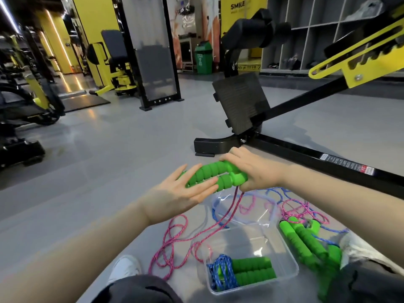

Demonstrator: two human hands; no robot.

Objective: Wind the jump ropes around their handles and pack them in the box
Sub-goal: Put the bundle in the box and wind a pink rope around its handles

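My right hand (253, 169) grips the ends of two green foam handles (207, 176) held side by side above the floor. My left hand (181, 191) lies flat with straight fingers against the handles' other end. Their pink rope (175, 241) hangs down from my right hand and loops loosely on the floor. A clear plastic box (290, 256) stands below, holding a wound blue rope with green handles (244, 272). More green handles (306, 239) with tangled pink and blue rope (299, 206) lie to the right of the box.
The box's clear lid (244, 206) lies on the grey floor behind the box. A black and yellow gym bench frame (306, 154) stands just beyond my hands. My knees (140, 289) and white shoes (124, 267) are at the bottom edge. Exercise machines (28, 99) stand far left.
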